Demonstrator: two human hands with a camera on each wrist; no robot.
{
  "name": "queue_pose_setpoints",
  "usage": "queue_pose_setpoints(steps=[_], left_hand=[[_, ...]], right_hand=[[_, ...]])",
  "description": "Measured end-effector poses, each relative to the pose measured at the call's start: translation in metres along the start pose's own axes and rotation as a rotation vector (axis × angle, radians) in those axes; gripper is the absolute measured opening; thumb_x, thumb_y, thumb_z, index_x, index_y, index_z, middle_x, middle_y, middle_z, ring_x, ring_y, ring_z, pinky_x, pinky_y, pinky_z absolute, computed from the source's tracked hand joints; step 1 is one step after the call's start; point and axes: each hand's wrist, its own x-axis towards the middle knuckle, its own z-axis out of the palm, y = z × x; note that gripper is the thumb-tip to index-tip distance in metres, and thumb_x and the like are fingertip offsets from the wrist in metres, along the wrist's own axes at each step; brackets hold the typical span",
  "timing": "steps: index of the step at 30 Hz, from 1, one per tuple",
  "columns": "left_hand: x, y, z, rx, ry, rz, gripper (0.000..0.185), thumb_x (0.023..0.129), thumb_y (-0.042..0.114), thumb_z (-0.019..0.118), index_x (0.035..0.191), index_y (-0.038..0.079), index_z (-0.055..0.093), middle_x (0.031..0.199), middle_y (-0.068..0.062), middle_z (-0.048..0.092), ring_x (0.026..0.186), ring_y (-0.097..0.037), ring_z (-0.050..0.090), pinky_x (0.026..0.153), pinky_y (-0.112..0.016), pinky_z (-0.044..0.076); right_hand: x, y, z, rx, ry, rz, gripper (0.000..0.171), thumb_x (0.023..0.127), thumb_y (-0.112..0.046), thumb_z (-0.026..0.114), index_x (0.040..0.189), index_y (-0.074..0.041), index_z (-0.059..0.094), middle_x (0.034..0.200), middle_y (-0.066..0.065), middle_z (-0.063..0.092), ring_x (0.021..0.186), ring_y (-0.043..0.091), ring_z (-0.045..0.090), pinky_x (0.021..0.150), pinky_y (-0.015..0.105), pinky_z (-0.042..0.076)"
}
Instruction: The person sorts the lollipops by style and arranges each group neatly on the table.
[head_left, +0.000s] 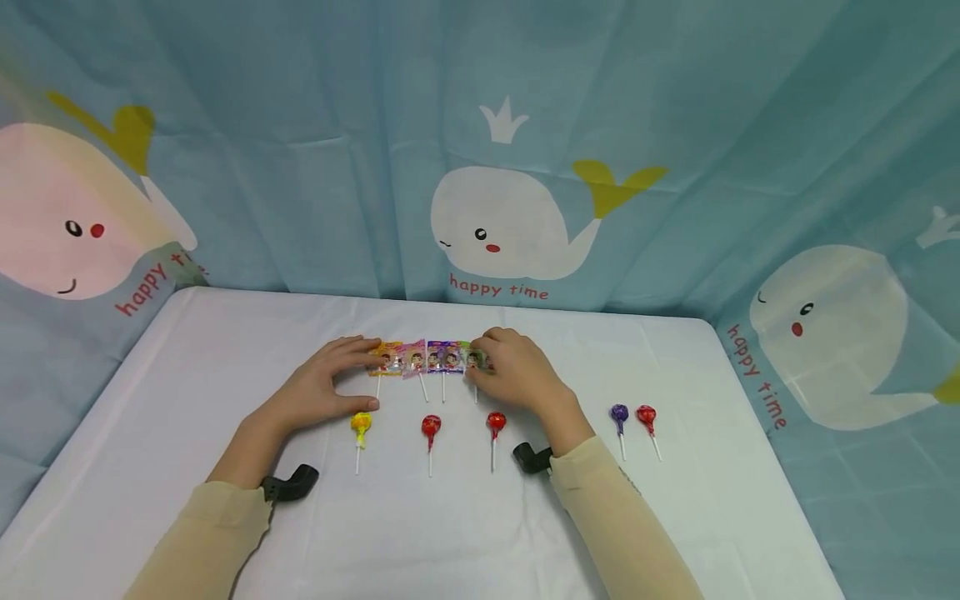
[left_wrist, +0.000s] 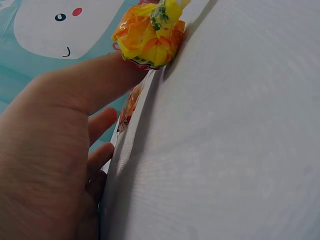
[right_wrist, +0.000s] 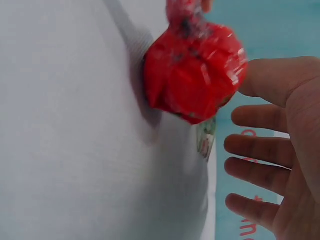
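Four lollipops in flat wrappers form a row across the table: an orange one (head_left: pixel 387 358), a pink one (head_left: pixel 414 360), a purple one (head_left: pixel 445 357) and a green one (head_left: pixel 476 360). My left hand (head_left: pixel 318 385) has its fingertips at the orange wrapper's left edge, its thumb spread low near a round yellow lollipop (head_left: pixel 361 422). At the other end, the fingers of my right hand (head_left: pixel 517 371) partly cover the green wrapper. In the right wrist view those fingers look extended, with a round red lollipop (right_wrist: pixel 195 75) in front of them.
Nearer than the row lie two round red lollipops, one in the middle (head_left: pixel 431 427) and one by the right wrist (head_left: pixel 496 422). Further right are a purple round lollipop (head_left: pixel 618 414) and a red one (head_left: pixel 647 415). A whale-print curtain (head_left: pixel 337 208) hangs behind the white table (head_left: pixel 375 542).
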Motion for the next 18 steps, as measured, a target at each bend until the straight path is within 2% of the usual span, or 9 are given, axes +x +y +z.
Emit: queue_pose_setpoints(steps=[5,10,14,18], left_hand=[[-0.004,-0.001,-0.006,-0.057,0.027,0.005,0.072,0.081,0.045,0.098,0.145,0.024,0.072,0.170,-0.001,0.047,0.161,-0.040,0.028,0.122,-0.077,0.024],[-0.005,0.000,-0.014,-0.041,0.031,0.037,0.071,0.086,0.040,0.095,0.149,0.020,0.069,0.169,-0.005,0.047,0.158,-0.043,0.033,0.121,-0.075,0.027],[-0.008,0.007,-0.024,-0.014,0.022,0.027,0.067,0.091,0.040,0.091,0.150,0.020,0.067,0.168,-0.008,0.048,0.157,-0.044,0.035,0.120,-0.076,0.028],[-0.016,0.016,-0.028,-0.033,0.045,0.001,0.062,0.093,0.036,0.090,0.147,0.016,0.069,0.160,-0.010,0.058,0.152,-0.042,0.044,0.121,-0.072,0.033]], right_hand=[[-0.006,-0.005,-0.003,-0.005,0.012,-0.033,0.045,0.102,-0.040,0.077,0.137,-0.012,0.075,0.130,0.005,0.071,0.117,0.024,0.068,0.104,0.045,0.056],[-0.015,-0.009,-0.006,-0.031,0.013,-0.040,0.048,0.102,-0.042,0.077,0.140,-0.013,0.074,0.132,0.004,0.072,0.119,0.024,0.069,0.106,0.045,0.055],[-0.024,-0.013,-0.007,-0.006,0.017,-0.049,0.048,0.103,-0.042,0.076,0.140,-0.012,0.073,0.136,0.004,0.071,0.125,0.025,0.067,0.110,0.046,0.053],[-0.034,-0.019,-0.007,0.025,0.028,-0.073,0.048,0.103,-0.041,0.076,0.140,-0.011,0.073,0.139,0.005,0.070,0.129,0.026,0.066,0.112,0.047,0.052]])
